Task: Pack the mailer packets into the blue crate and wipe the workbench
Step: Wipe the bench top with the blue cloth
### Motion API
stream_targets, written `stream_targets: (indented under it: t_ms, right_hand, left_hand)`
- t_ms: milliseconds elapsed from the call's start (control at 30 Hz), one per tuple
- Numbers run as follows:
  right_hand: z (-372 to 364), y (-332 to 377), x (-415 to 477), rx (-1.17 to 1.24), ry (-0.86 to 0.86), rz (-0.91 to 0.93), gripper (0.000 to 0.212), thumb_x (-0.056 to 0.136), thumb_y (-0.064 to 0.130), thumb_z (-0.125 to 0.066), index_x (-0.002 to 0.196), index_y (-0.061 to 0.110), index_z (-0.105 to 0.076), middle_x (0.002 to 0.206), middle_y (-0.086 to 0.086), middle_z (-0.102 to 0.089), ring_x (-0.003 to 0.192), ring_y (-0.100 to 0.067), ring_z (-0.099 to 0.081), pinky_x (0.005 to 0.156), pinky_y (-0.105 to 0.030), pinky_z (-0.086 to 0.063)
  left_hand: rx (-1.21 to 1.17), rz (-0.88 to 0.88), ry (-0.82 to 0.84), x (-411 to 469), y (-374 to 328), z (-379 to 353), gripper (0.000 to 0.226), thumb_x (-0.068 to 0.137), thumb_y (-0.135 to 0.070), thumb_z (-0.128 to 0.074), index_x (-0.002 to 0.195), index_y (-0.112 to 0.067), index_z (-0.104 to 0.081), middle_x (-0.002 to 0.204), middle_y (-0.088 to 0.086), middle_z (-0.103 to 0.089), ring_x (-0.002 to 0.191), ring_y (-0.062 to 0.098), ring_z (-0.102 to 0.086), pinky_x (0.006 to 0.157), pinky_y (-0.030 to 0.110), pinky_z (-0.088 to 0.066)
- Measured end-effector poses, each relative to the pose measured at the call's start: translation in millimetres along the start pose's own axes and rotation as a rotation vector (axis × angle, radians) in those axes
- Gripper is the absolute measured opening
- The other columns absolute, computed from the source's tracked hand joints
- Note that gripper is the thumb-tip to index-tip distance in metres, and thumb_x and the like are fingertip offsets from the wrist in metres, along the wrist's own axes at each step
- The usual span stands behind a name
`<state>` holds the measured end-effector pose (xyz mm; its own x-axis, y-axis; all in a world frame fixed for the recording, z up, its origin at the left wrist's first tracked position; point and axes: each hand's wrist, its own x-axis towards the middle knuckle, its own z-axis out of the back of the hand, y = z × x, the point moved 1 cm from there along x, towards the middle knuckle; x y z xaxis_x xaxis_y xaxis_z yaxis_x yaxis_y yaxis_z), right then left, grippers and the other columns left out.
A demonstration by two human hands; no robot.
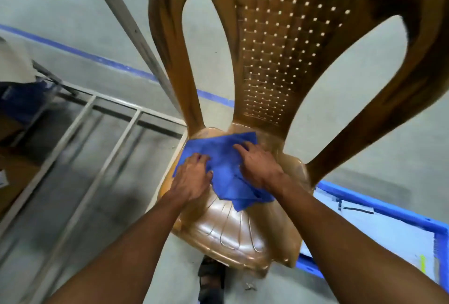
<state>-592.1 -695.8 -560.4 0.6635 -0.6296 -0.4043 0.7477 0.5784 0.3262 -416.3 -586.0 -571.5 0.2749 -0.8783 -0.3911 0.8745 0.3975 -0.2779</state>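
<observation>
Blue cloth (223, 155) is being handled on the brown chair (267, 48) seat. It is being bunched under the left hand (194, 177), fingers curled into it, and pressed by the flat right hand (260, 165). Edges should be gathered inward (no trailing corners). Blue crate (388, 209), holding mailer packets (376, 238), is sitting right of the chair.

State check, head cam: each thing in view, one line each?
blue cloth: crumpled, lying on the chair seat
left hand: grips the cloth
right hand: fingers press on the cloth
brown plastic chair: upright
blue crate: open-topped
mailer packets: inside the crate
</observation>
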Motion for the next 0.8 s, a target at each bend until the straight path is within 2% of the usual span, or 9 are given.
stream_targets:
  t_ms: [133, 200, 267, 333, 400, 533, 667, 733, 800]
  right_hand:
    - [-13.5, -5.1, 55.0, -0.122, 0.115, -0.007, 0.092, 0.088, 0.037, -0.061, 0.155, 0.034, 0.002, 0.164, -0.007, 0.009, 0.15, -0.029, 0.004, 0.119, -0.049, -0.006]
    - [-18.9, -10.0, 64.4, -0.206, 0.148, 0.009, 0.094, 0.089, 0.042, -0.061, 0.154, 0.039, 0.007, 0.163, -0.006, 0.016, 0.149, -0.029, 0.012, 0.12, -0.05, 0.002]
    - [-25.0, -15.3, 63.8, -0.258, 0.128, 0.012, 0.089, 0.091, 0.044, -0.057, 0.153, 0.04, 0.006, 0.164, -0.007, 0.007, 0.15, -0.03, 0.005, 0.12, -0.05, -0.001]
    - [-28.6, -16.2, 59.0, -0.298, 0.048, 0.032, 0.076, 0.094, 0.038, -0.052, 0.154, 0.04, -0.006, 0.158, -0.011, -0.019, 0.145, -0.033, -0.014, 0.117, -0.047, -0.01]
    - [-25.0, -6.8, 48.0, -0.313, -0.012, 0.054, 0.058, 0.098, 0.029, -0.041, 0.152, 0.038, -0.021, 0.15, -0.009, -0.033, 0.138, -0.034, -0.024, 0.113, -0.046, -0.014]
    - [2.6, 18.3, 9.1, -0.238, 0.044, 0.021, 0.048, 0.103, 0.026, -0.04, 0.15, 0.031, -0.032, 0.148, -0.008, -0.033, 0.136, -0.032, -0.027, 0.114, -0.045, -0.016]
    - [39.5, 37.9, -49.0, 0.538, -0.007, -0.061, 0.02, 0.094, 0.038, -0.055, 0.113, 0.044, -0.061, 0.107, 0.008, -0.067, 0.104, -0.021, -0.062, 0.095, -0.045, -0.05]
    - [70.1, 51.9, -79.8, 0.65, -0.11, -0.048, 0.015, 0.09, 0.038, -0.061, 0.105, 0.035, -0.062, 0.099, 0.006, -0.068, 0.097, -0.021, -0.064, 0.086, -0.038, -0.053]
    - [109.2, 74.7, -113.8, 0.69, -0.186, -0.047, 0.018, 0.094, 0.039, -0.058, 0.11, 0.03, -0.057, 0.103, 0.014, -0.06, 0.091, -0.004, -0.057, 0.079, -0.022, -0.046]
  left_hand:
    - [0.211, -0.141, 0.043, 55.3, -0.2, -11.1, 0.073, 0.095, -0.043, -0.049, 0.156, -0.023, -0.015, 0.162, 0.012, -0.014, 0.149, 0.03, -0.013, 0.12, 0.045, -0.015]
    - [0.297, -0.179, 0.066, 70.9, 3.0, -21.2, 0.078, 0.095, -0.049, -0.047, 0.157, -0.027, -0.004, 0.164, 0.013, -0.006, 0.15, 0.031, -0.006, 0.121, 0.048, -0.009]
    - [0.328, -0.179, 0.036, 75.1, 5.9, -28.0, 0.079, 0.094, -0.049, -0.049, 0.157, -0.028, -0.005, 0.163, 0.015, -0.009, 0.149, 0.033, -0.009, 0.12, 0.049, -0.01]
    - [0.306, -0.186, -0.022, 74.1, 4.3, -29.6, 0.07, 0.096, -0.042, -0.049, 0.155, -0.028, -0.016, 0.152, 0.015, -0.03, 0.141, 0.034, -0.026, 0.114, 0.047, -0.021]
    - [0.239, -0.179, 0.006, 68.6, 1.0, -29.7, 0.051, 0.1, -0.033, -0.042, 0.15, -0.029, -0.03, 0.134, 0.009, -0.045, 0.127, 0.031, -0.041, 0.107, 0.044, -0.029]
    - [-0.128, -0.137, 0.001, 32.1, -8.4, -1.1, 0.017, 0.096, -0.033, -0.054, 0.109, -0.023, -0.06, 0.105, 0.002, -0.062, 0.106, 0.032, -0.057, 0.09, 0.037, -0.044]
    - [-0.335, -0.247, -0.097, -23.1, -21.8, 57.3, 0.037, 0.095, -0.007, -0.053, 0.127, -0.023, -0.061, 0.125, 0.0, -0.048, 0.109, 0.013, -0.053, 0.095, 0.015, -0.04]
    - [-0.439, -0.24, -0.099, -50.3, -31.5, 96.5, 0.035, 0.095, -0.008, -0.054, 0.122, -0.028, -0.063, 0.121, -0.008, -0.042, 0.104, 0.003, -0.05, 0.088, 0.01, -0.045]
    - [-0.527, -0.215, -0.166, -85.9, -47.5, 142.7, 0.033, 0.093, -0.006, -0.055, 0.113, -0.028, -0.067, 0.117, -0.01, -0.04, 0.102, -0.001, -0.048, 0.083, 0.003, -0.041]
